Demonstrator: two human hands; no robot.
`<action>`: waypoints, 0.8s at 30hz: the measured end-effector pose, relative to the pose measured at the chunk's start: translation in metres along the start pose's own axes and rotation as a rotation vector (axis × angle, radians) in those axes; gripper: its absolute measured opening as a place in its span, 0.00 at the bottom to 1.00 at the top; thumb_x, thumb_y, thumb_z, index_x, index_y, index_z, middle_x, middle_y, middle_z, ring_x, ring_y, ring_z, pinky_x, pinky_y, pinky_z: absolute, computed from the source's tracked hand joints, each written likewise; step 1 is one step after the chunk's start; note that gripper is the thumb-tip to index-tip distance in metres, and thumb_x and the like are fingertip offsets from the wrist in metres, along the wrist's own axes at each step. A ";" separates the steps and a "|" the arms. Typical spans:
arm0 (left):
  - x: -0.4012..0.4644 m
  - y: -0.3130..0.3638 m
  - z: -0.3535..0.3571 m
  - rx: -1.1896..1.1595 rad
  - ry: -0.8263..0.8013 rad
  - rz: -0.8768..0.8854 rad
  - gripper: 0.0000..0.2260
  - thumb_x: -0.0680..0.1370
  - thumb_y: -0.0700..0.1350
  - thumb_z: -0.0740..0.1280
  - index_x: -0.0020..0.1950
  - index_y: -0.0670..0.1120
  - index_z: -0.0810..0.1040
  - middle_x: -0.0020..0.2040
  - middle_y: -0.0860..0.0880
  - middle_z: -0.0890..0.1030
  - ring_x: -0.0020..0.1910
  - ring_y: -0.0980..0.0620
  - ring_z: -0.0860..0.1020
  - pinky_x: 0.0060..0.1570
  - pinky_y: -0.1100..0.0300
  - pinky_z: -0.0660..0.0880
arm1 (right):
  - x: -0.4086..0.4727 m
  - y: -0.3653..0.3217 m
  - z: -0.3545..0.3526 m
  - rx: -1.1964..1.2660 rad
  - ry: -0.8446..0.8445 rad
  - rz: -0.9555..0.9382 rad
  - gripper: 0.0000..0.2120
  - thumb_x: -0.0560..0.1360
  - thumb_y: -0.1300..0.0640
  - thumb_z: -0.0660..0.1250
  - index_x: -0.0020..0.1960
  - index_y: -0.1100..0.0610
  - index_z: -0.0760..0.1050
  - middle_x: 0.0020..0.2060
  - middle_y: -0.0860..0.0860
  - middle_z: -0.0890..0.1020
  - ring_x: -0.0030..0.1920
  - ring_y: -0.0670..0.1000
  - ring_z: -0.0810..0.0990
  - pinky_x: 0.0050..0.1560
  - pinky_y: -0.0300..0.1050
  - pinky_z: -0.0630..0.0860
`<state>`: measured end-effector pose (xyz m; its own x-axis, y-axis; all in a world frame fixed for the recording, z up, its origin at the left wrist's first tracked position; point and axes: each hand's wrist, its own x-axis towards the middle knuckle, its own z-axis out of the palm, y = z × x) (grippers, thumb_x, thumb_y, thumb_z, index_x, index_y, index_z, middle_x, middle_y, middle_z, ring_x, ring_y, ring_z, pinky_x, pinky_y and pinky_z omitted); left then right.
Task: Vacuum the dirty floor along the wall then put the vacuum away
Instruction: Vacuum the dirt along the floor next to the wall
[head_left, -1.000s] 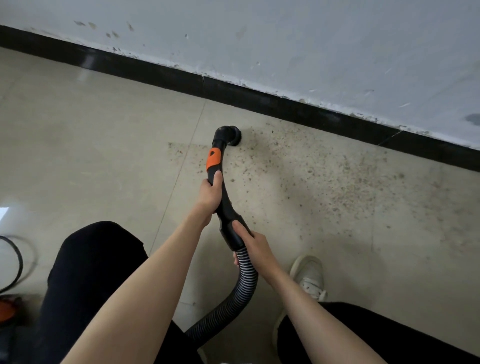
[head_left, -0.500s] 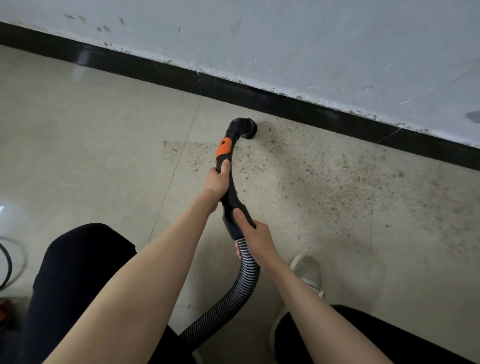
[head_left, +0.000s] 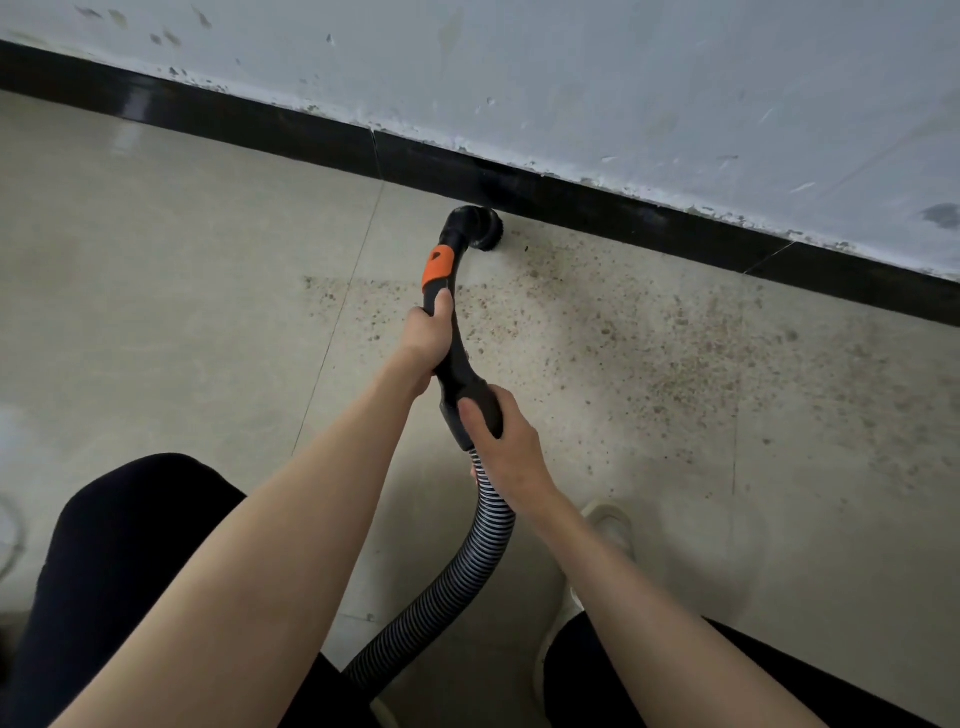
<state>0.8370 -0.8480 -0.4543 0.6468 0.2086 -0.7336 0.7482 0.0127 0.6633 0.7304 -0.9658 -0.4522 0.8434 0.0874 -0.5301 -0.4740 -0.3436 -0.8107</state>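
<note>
Head view: the left hand (head_left: 428, 338) and right hand (head_left: 501, 441) both grip the vacuum handle (head_left: 457, 364). Its nozzle (head_left: 475, 228) sits against the baseboard (head_left: 649, 218). Best to sweep rightward along the baseboard, through the dirt (head_left: 649, 353), nozzle kept low.

the hose (head_left: 467, 566) runs off the bottom edge, the vacuum body unseen.
</note>
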 end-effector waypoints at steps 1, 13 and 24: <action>0.000 -0.003 0.000 -0.022 -0.001 -0.006 0.22 0.82 0.57 0.53 0.63 0.39 0.66 0.49 0.41 0.74 0.42 0.45 0.77 0.44 0.52 0.78 | -0.001 0.001 0.000 -0.034 -0.006 -0.015 0.19 0.76 0.43 0.67 0.63 0.48 0.69 0.47 0.46 0.79 0.44 0.49 0.80 0.46 0.46 0.79; 0.002 -0.011 -0.059 -0.103 0.144 0.036 0.22 0.81 0.57 0.54 0.61 0.39 0.68 0.49 0.42 0.75 0.44 0.45 0.76 0.51 0.49 0.77 | -0.003 -0.033 0.030 -0.225 -0.089 -0.227 0.20 0.76 0.46 0.67 0.66 0.47 0.68 0.45 0.46 0.79 0.44 0.49 0.79 0.46 0.51 0.78; -0.028 -0.046 -0.150 -0.298 0.355 -0.046 0.22 0.81 0.58 0.53 0.63 0.40 0.66 0.55 0.40 0.76 0.55 0.40 0.78 0.53 0.47 0.77 | -0.019 -0.058 0.088 -0.357 -0.238 -0.291 0.14 0.75 0.41 0.66 0.56 0.47 0.71 0.40 0.50 0.81 0.41 0.52 0.80 0.44 0.53 0.78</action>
<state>0.7618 -0.7077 -0.4421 0.4840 0.5225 -0.7019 0.6664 0.2998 0.6827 0.7195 -0.8651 -0.4174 0.8269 0.4228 -0.3707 -0.0774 -0.5674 -0.8198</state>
